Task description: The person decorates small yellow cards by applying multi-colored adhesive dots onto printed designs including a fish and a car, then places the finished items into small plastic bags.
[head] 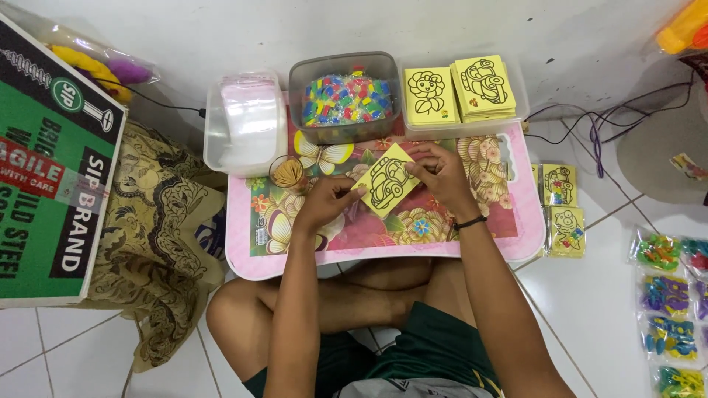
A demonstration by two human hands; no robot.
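A yellow card with a black car outline (386,179) is held tilted over a small pink lap table with a flower and butterfly top (472,250). My left hand (330,200) grips its lower left edge. My right hand (441,173), with a black band at the wrist, pinches its upper right corner. Behind them, a clear tray holds two stacks of yellow outline cards (462,90), one with a flower, one with a car.
A clear tub of small colourful pieces (346,99), a clear tub of plastic sleeves (246,121) and a small cup of thin sticks (288,173) stand on the table's far side. Packed cards (564,210) and bagged colourful items (667,309) lie on the floor at right. A large cardboard box (51,169) sits at left.
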